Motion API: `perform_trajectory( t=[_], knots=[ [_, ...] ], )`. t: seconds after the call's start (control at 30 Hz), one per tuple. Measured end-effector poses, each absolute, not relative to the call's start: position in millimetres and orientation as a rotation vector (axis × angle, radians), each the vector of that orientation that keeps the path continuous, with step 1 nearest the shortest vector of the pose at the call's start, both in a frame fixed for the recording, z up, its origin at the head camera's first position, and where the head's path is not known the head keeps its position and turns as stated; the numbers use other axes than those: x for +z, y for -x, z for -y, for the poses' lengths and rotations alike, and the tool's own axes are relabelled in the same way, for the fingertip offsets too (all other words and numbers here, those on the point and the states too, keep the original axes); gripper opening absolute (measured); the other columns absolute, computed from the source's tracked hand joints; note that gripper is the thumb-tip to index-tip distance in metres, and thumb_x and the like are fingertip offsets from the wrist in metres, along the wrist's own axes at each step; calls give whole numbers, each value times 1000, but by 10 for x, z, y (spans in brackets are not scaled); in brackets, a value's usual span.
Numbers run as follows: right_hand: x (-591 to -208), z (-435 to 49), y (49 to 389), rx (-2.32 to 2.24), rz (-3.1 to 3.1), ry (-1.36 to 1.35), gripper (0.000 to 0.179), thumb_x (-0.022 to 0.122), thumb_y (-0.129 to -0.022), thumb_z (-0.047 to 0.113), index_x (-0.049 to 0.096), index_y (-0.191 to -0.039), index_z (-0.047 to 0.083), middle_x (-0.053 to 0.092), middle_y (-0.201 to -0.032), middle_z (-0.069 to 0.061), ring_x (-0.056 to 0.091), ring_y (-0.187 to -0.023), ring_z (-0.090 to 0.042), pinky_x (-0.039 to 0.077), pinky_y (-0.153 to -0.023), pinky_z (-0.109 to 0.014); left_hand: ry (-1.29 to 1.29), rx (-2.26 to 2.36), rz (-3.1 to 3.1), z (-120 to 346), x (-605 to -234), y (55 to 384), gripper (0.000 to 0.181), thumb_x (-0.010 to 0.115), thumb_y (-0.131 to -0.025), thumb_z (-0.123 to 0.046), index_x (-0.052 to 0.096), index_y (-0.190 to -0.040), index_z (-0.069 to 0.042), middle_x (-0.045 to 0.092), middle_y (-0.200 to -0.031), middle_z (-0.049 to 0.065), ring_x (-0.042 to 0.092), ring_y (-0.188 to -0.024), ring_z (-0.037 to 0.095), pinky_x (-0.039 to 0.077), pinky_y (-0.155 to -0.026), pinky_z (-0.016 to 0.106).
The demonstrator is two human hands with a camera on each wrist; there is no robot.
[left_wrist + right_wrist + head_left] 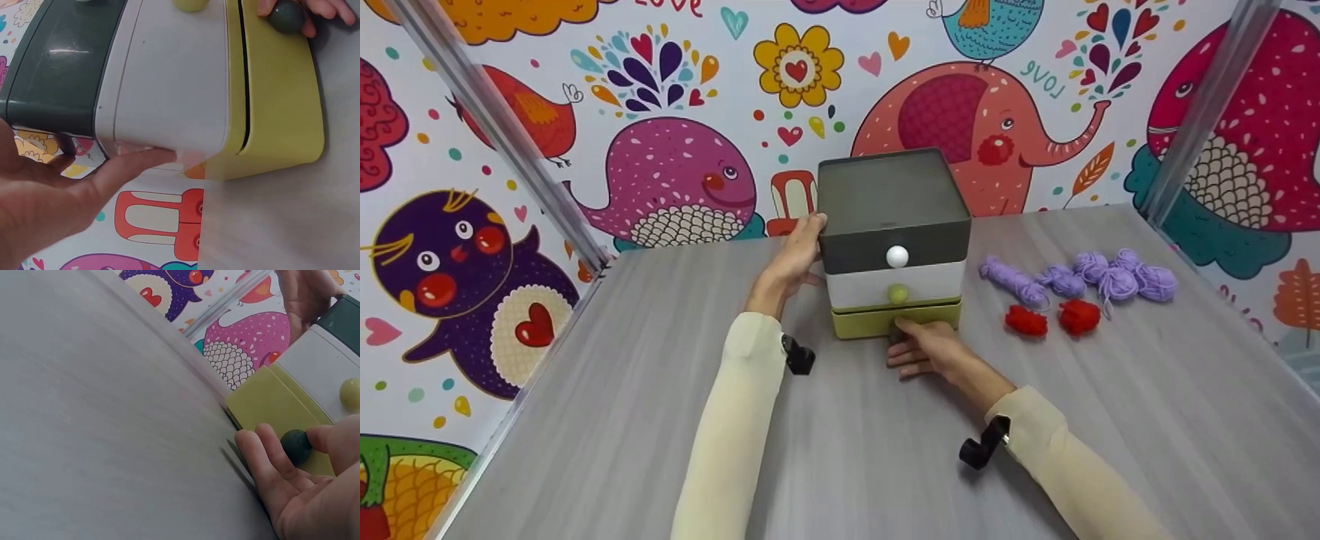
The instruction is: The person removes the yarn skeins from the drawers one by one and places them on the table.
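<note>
A small three-tier drawer box (894, 191) stands on the table, with a dark green top drawer (859, 253), a white middle drawer (855, 289) and a yellow-green bottom drawer (859, 322). A narrow dark gap shows behind the bottom drawer's front. My right hand (934, 351) pinches that drawer's dark green knob (296, 446) between thumb and fingers. On the box's left side rests my left hand (795, 259), its thumb stretched along the side in the left wrist view; its other fingers are partly hidden. The white knob (896, 256) and yellow-green knob (898, 293) are untouched.
Several lilac yarn bundles (1117, 283) lie right of the box. Nearer the front are two red yarn bundles (1078, 317). A wall with cartoon animals rises behind the grey wood-grain table (840, 465), and metal posts (1207, 112) stand at its back corners.
</note>
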State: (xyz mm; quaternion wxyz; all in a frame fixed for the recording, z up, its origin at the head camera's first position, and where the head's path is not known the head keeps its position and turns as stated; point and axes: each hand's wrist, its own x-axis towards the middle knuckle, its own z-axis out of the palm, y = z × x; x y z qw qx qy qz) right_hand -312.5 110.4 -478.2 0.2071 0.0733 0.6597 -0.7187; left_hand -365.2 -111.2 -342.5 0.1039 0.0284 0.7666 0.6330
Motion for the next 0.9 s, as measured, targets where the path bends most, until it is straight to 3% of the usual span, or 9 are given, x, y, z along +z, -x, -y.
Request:
perform_trajectory(
  t=[0.47, 0.9],
  knots=[
    [-4788, -1131, 3177, -2010, -1869, -204, 46, 54, -103, 33, 58, -117, -10, 75, -76, -5, 76, -75, -20, 62, -67, -35, -85, 1849, -2277, 1072, -3433, 3656, 60, 34, -106, -48, 22, -156, -17, 30, -157, 18, 33, -146, 47, 39, -103, 73],
    [-4841, -1177, 3204, -2028, -1897, -158, 50, 55, -103, 38, 57, -115, -10, 74, -73, -5, 75, -74, -20, 62, -70, -35, -97, 1880, -2272, 1038, -3465, 3702, 60, 34, -106, -49, 24, -155, -15, 34, -153, 19, 37, -143, 46, 38, -103, 73]
  ],
)
